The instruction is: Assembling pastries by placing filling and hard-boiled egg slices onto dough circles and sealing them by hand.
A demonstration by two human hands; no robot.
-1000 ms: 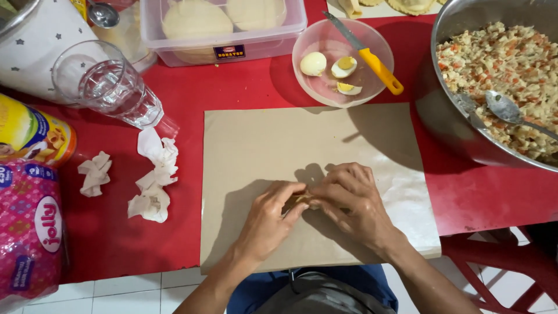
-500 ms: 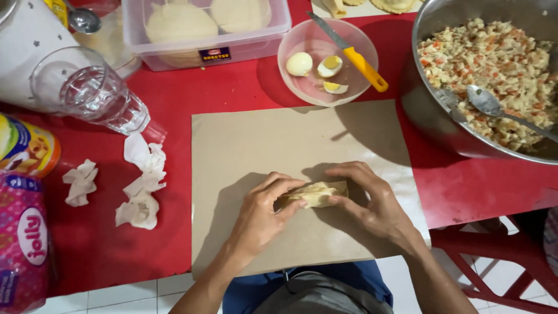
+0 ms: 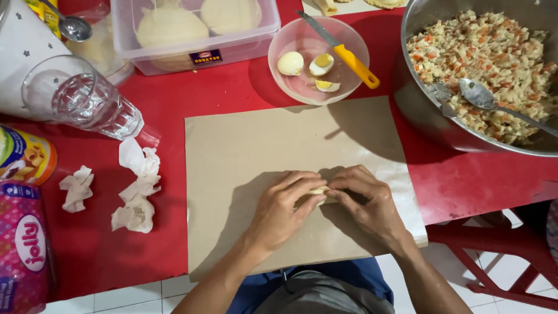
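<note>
Here both hands, left hand [image 3: 285,206] and right hand [image 3: 366,200], pinch together around a small piece of dough [image 3: 318,191], pressing it against the brown paper [image 3: 244,145] near the desk's [image 3: 476,180] front edge; egg bowl [image 3: 302,78] and filling bowl [image 3: 424,116] stand behind, within reach.

Red tablecloth [image 3: 221,99], tan brown paper sheet [image 3: 261,151], pale yellow dough piece [image 3: 318,191], yellow-handled knife [image 3: 343,52] in pink plastic bowl [image 3: 290,81], orange-flecked cream filling [image 3: 476,58], white w/ grey stars cloth [image 3: 23,52].

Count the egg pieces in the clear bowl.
3: a rounded piece at the left, a half with yolk up in the middle, a smaller piece nearer the person. The knife may hide more.
</note>
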